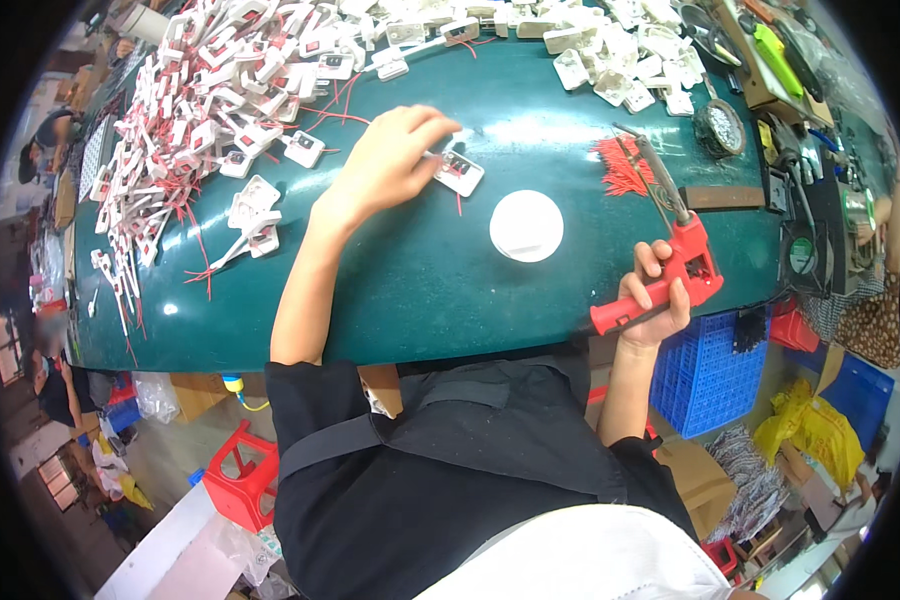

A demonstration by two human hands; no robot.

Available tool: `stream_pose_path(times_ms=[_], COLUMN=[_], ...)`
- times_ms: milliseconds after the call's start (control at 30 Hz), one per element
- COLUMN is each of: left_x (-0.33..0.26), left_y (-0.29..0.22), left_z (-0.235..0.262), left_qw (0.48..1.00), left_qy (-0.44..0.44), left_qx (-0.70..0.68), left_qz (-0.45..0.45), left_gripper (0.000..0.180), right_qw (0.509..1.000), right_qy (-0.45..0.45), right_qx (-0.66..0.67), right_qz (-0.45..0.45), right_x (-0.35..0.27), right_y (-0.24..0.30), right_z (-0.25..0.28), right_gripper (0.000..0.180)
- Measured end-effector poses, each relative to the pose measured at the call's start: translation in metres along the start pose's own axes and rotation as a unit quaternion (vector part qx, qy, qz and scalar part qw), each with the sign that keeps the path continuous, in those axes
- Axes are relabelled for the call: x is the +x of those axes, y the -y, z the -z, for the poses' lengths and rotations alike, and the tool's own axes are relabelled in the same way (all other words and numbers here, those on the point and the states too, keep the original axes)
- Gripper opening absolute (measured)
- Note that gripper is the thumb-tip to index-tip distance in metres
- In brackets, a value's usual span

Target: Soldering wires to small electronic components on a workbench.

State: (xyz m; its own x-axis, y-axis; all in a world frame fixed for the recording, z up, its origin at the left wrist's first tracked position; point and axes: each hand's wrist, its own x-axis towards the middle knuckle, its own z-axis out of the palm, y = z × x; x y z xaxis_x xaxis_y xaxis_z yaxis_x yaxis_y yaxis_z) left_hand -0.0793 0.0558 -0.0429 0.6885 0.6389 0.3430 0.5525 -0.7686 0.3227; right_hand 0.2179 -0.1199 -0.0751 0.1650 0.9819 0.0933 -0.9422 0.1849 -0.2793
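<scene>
Over to the left of the white round disc (526, 226) lies a heap of white plastic parts with red wires (205, 110); nearer the disc, the left hand (385, 160) reaches out flat, arm stretched, fingers together pinning a small white part (459, 172) to the green table (410, 290); pressing it flat should keep it steady, I'd say; right of the disc, the right hand (655, 300) is raised, fist clamped round a red soldering gun (675, 265), tip angled toward a bundle of red wires (625, 165).
</scene>
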Motion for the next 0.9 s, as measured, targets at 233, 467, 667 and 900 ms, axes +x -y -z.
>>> stream_pose_path(times_ms=[233, 467, 667, 900], left_x=[-0.01, 0.005, -0.001, -0.005], left_y=[-0.028, -0.115, -0.131, -0.133], left_z=[-0.001, 0.025, 0.039, 0.029], left_qw=[0.985, 0.979, 0.956, 0.975], left_qy=[0.002, -0.071, -0.067, -0.077], left_qx=[-0.15, -0.172, -0.278, -0.19], left_qz=[0.085, -0.087, -0.062, -0.087], left_gripper=[0.014, 0.021, 0.031, 0.027], right_qw=[0.993, 0.858, 0.841, 0.781], right_qy=[0.042, 0.013, 0.01, 0.105], right_qx=[-0.108, -0.506, -0.528, -0.608], right_qz=[0.025, 0.088, 0.117, 0.096], right_x=[-0.003, -0.001, -0.006, -0.01], right_y=[0.001, -0.036, -0.042, -0.038], right_z=[-0.029, -0.087, -0.089, -0.084], right_gripper=[0.067, 0.095, 0.094, 0.096])
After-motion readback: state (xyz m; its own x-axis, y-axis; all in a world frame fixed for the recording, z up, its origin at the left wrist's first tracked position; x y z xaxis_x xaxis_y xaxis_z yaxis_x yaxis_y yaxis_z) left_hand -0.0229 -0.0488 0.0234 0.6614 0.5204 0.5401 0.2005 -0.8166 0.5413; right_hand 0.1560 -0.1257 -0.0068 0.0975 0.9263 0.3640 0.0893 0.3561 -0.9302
